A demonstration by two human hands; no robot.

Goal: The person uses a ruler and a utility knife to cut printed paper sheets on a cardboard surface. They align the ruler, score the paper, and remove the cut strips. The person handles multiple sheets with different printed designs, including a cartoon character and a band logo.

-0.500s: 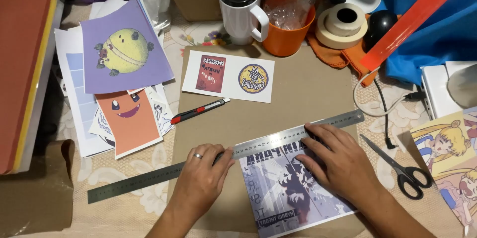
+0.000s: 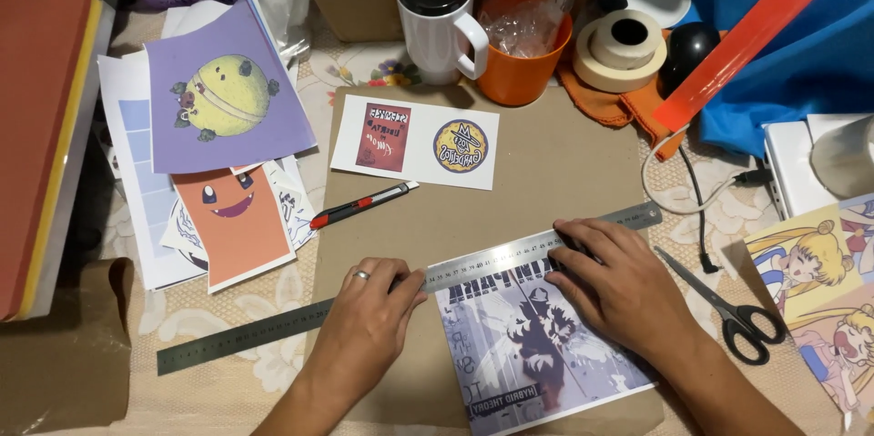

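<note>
A long steel ruler point(image 2: 255, 334) lies slanted across a brown cardboard sheet point(image 2: 510, 208), over the top edge of a blue-grey printed picture point(image 2: 537, 354). My left hand point(image 2: 364, 327), with a ring on one finger, presses flat on the ruler near its middle. My right hand point(image 2: 619, 286) rests on the picture with its fingertips against the ruler's right part. A red and black utility knife point(image 2: 360, 206) lies on the cardboard above my left hand, untouched.
Black scissors point(image 2: 728, 309) lie right of my right hand. Behind the cardboard stand a white mug point(image 2: 437, 22), an orange cup point(image 2: 523, 58) and tape rolls point(image 2: 619, 49). A white sticker sheet point(image 2: 414, 140), loose prints point(image 2: 223, 90) and a stack of coloured boards point(image 2: 41, 145) lie left.
Both hands stay on the ruler and picture; the ruler and hands appear in almost the same place, with only a slight shift.
</note>
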